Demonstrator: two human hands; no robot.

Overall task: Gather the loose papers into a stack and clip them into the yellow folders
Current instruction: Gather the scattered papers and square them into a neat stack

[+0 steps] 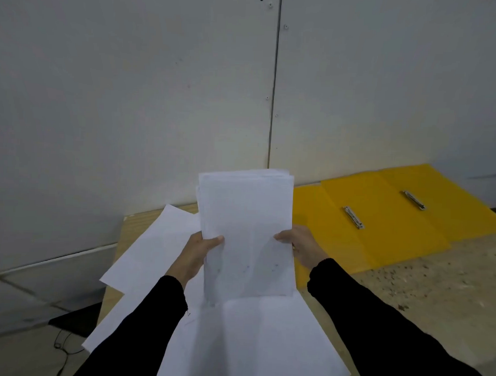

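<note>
A stack of white papers (247, 227) stands upright above the table, held by both hands. My left hand (195, 256) grips its left edge with the thumb on the front. My right hand (302, 246) grips its right edge the same way. More loose white sheets (154, 249) lie flat under and to the left of the stack, and a large sheet (264, 340) lies near me. Two open yellow folders (386, 220) lie overlapped at the right, each with a metal clip, the nearer clip (354, 217) and the farther clip (414, 200) both bare.
The wooden table (423, 292) runs right, speckled with dark specks. A grey panelled wall (160, 100) rises close behind it. Left of the table's edge the floor drops away, with a dark object and a thin cable (62, 347) there.
</note>
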